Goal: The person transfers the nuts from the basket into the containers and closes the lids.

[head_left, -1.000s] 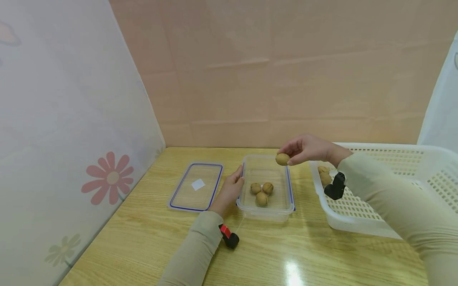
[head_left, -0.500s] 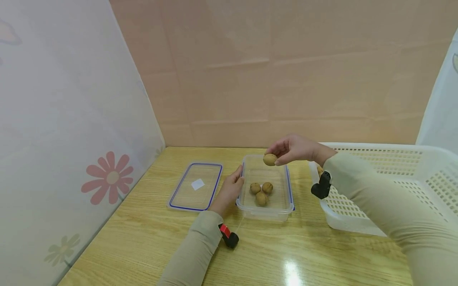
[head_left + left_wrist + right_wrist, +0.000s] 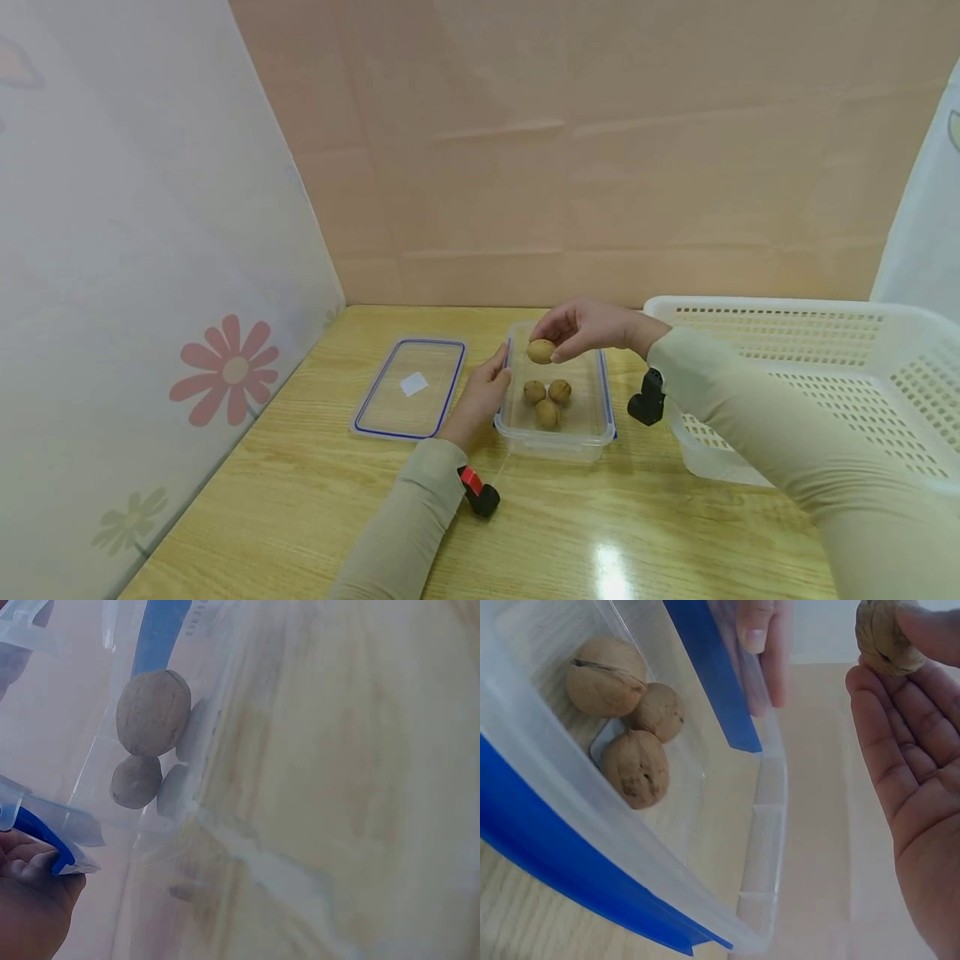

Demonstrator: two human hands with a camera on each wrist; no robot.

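Hovering over the far end of a clear box [image 3: 556, 421], a walnut [image 3: 541, 351] sits pinched in the fingertip grip of the right hand [image 3: 588, 327], not touching the box. Three more walnuts [image 3: 547, 402] lie clustered on the box floor, touching one another. The left hand [image 3: 480, 398] rests against the box's left wall, fingers curled on its blue-trimmed rim. The lid [image 3: 410, 388], also blue-trimmed, lies flat on the desk [image 3: 300, 500] just beside that hand. A white basket [image 3: 825, 350] stands to the right, near the box. A flowered panel [image 3: 150, 292] lines the left side.
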